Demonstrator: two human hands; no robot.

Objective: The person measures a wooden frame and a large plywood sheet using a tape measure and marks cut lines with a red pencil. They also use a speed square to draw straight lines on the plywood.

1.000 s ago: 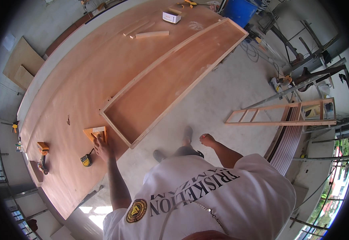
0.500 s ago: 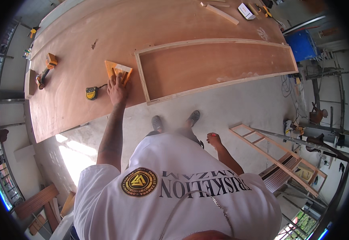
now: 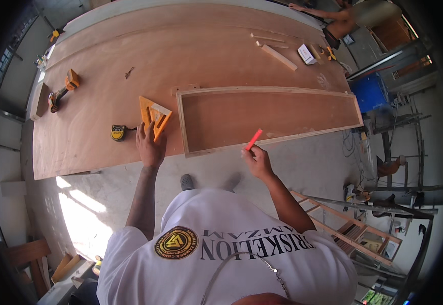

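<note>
My left hand (image 3: 151,146) grips the lower corner of an orange triangular speed square (image 3: 154,113), which rests on a large plywood sheet (image 3: 94,117). A yellow and black tape measure (image 3: 117,132) sits just left of that hand. To the right lies a long, narrow wooden frame (image 3: 182,122) with plywood showing inside it. Over the frame's near edge, my right hand (image 3: 258,161) pinches a slim red marking pencil (image 3: 253,139), its tip pointing up and away from me. The pencil's exact kind is hard to make out.
An orange and black cordless drill (image 3: 65,90) lies at the left, beside a wood block (image 3: 39,101). Wood strips (image 3: 278,56) and a small white box (image 3: 306,54) are at the far right. Another person (image 3: 341,23) stands beyond. A wooden ladder (image 3: 351,229) lies right.
My right hand has risen from beside my body to the frame's near edge with the pencil. My left hand has shifted to the square's lower corner. The view now reaches farther, showing another person.
</note>
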